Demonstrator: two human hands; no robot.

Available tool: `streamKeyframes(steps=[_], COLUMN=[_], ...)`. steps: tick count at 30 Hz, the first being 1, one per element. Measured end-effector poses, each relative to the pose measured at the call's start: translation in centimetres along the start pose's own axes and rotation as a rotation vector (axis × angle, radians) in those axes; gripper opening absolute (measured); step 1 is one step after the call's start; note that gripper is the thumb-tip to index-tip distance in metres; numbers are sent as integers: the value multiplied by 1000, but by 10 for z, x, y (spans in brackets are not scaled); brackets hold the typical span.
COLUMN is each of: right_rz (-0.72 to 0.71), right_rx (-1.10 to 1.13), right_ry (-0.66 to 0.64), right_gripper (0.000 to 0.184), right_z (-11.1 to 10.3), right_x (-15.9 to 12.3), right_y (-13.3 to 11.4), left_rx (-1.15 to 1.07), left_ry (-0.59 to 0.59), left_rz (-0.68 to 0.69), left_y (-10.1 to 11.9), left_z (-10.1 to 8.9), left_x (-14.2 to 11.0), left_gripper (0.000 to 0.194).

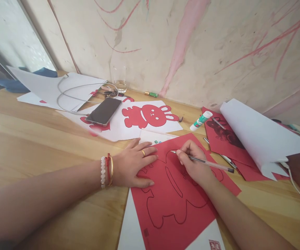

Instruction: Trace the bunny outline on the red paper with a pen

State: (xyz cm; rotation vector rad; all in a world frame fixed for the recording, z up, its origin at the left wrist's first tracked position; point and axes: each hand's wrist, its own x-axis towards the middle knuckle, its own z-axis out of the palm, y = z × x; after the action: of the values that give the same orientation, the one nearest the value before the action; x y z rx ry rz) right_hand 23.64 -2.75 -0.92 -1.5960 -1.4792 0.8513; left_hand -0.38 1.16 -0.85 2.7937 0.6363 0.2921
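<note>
Fingers of the right hand close narrowly around a clear-barrelled pen in a writing grip. From my remote view, its tip lies at the top of a black outline on the red paper sheet, though I cannot tell whether it touches the paper. The left hand lies flat and open across the sheet's left edge, holding nothing, its fingers only lightly parted.

The sheet rests on white backing paper on a wooden table, directly in front of the person.

Technique note: for a steady line, I judge this two-hand arrangement sound. Maintain even downward pressure with the left palm to stop the sheet from creeping. Rest the right hand's heel on the paper and hold the pen at a constant angle.

Beyond the working area, a rabbit cutout lies on white paper, with a smartphone beside it. A glue stick stands clear of the right hand, lying near a second red sheet. A slim metal tool lies between that sheet and the working sheet. A drinking glass stands against the wall.
</note>
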Motion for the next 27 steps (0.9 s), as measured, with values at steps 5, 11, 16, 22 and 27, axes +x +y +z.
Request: streamKeyframes(steps=[5, 11, 16, 22, 27], right_rz=[14, -5, -5, -7, -5], right_rx=[-67, -101, -135, -181, -225], right_ry=[-35, -49, -61, -63, -72], right_gripper=[24, 24, 24, 23, 23], right_z=[2, 2, 2, 2, 1], right_x=[1, 1, 1, 2, 2], right_y=[-2, -1, -1, -1, -3], left_rx=[-3, -10, 0, 6, 10], left_ry=[4, 7, -4, -11, -8], left_rz=[-3, -1, 0, -3, -3], left_y=[1, 0, 1, 0, 1], left_z=[-1, -1, -2, -2, -1], left_x=[0, 0, 0, 1, 0], left_gripper=[65, 65, 66, 66, 66])
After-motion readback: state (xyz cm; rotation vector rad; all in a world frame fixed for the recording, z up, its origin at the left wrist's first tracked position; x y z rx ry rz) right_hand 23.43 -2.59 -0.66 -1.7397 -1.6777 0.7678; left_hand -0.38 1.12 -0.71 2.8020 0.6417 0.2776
